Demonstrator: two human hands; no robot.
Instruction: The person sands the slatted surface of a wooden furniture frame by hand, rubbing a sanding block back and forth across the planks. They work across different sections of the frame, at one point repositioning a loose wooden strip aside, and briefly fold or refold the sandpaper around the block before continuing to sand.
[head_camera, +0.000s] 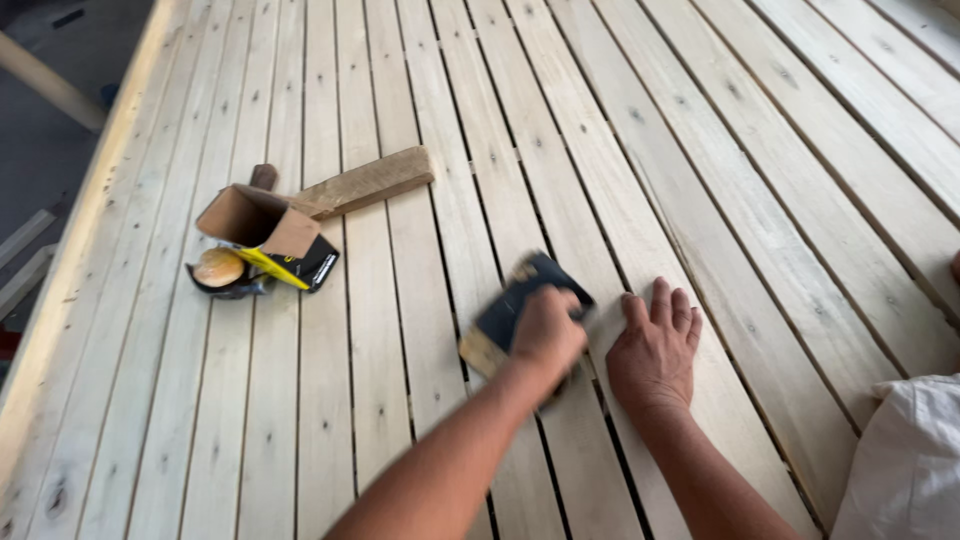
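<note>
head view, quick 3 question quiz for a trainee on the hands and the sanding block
1. True or false: the left hand grips the sanding block.
2. How does the right hand lie? A) flat on the slats B) on the cardboard box
3. Fill in: the box sits to the ___ of both hands.

Key: 1 true; 2 A; 3 left

The wooden slats (700, 150) are pale yellow-cream with small dark knots and thin dark gaps between them. The sanding block (520, 305) is black on top and light tan at its near edge. On the left, the open cardboard box (255, 222) is brown, with yellow and black on one side. The wood piece (365, 182) beside it is brown. The cloth (905, 465) at the near right is white.
</note>
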